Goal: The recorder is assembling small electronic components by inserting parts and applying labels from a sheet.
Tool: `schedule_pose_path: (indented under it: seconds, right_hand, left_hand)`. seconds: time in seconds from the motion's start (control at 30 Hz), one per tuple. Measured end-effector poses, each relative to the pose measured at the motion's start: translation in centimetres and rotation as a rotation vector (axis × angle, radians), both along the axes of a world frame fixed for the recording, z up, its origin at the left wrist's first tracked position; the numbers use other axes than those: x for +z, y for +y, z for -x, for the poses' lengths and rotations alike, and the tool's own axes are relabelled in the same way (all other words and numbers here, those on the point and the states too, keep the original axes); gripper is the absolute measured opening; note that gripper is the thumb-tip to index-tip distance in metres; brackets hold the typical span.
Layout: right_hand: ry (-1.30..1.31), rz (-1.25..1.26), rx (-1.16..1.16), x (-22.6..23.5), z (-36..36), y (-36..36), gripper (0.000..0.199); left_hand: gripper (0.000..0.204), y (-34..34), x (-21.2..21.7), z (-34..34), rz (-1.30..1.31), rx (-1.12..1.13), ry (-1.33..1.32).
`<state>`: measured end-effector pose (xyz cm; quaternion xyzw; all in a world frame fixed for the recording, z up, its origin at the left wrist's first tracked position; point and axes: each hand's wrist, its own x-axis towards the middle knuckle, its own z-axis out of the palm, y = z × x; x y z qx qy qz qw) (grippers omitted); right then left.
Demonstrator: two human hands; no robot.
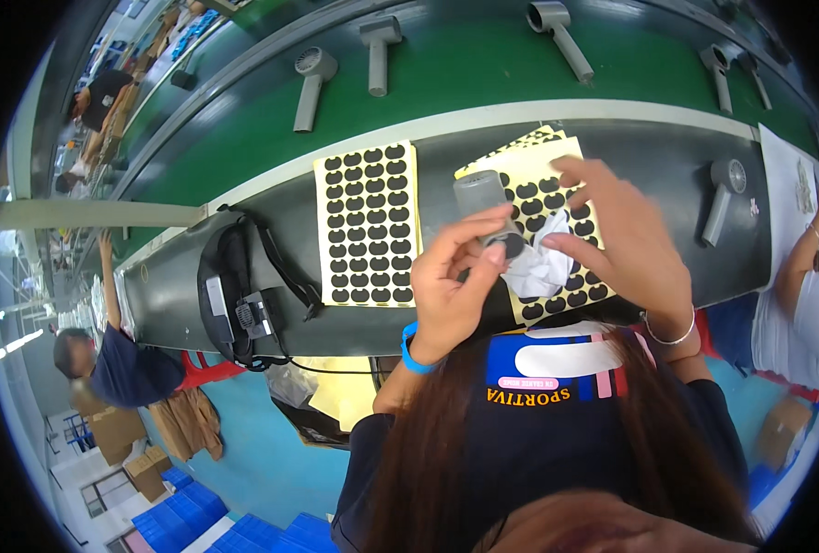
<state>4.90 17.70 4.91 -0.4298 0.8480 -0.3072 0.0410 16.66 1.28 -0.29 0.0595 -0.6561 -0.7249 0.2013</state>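
My left hand [451,286], a blue band on its wrist, grips a grey handheld fan [480,194]. The fan's round head points away from me, and a dark oval face shows at the near end beside my thumb. My right hand [626,235] is just to the right, its thumb and fingers apart and slightly blurred. Close to its thumb is a crumpled white cloth or tissue [543,267]; whether the thumb touches it I cannot tell. Under both lies a yellow sheet of black oval stickers [557,161], partly hidden by my hands.
Another sticker sheet [370,226] lies left on the dark bench [465,138]. Beside it sits a black strap pack with a cable [229,295]. A grey fan [723,198] lies right. Several more, like this fan [312,83], rest on the green conveyor [465,69]. People sit at both sides.
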Motion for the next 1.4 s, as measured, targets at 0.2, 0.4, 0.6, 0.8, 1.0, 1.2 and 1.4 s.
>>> schedule_pose_path:
  seconds: [0.2,0.4,0.6,0.8,1.0,1.2,1.4]
  right_hand:
    - [-0.264,0.15,0.355,-5.4,0.4,-5.5,0.047]
    - [0.094,0.309,0.461,-6.0,3.5,-10.4,0.05]
    - [0.611,0.016,0.242,-10.2,16.1,-16.2,0.043]
    - [0.62,-0.212,0.104,-10.6,19.5,-15.5,0.047]
    - [0.062,0.21,0.178,-8.0,10.2,-8.5,0.031]
    - [-0.232,0.227,-0.073,-9.1,4.7,-2.7,0.014]
    - [-0.059,0.173,-0.159,-11.9,3.2,-5.3,0.014]
  left_hand:
    - [0.014,-2.4,0.3,-0.1,-0.173,-0.034,-0.036]
    - [0.034,-4.7,-0.5,2.8,0.318,0.059,0.022]
    - [0.062,-12.9,-3.0,9.5,0.769,0.293,0.046]
    - [0.047,-20.4,-8.7,15.2,1.266,0.589,-0.29]
    - [0.034,-24.0,-7.4,14.7,1.138,0.707,-0.049]
    - [0.036,-15.1,1.0,9.2,0.661,0.596,0.167]
    - [0.038,-7.5,0.0,5.2,0.564,0.392,0.218]
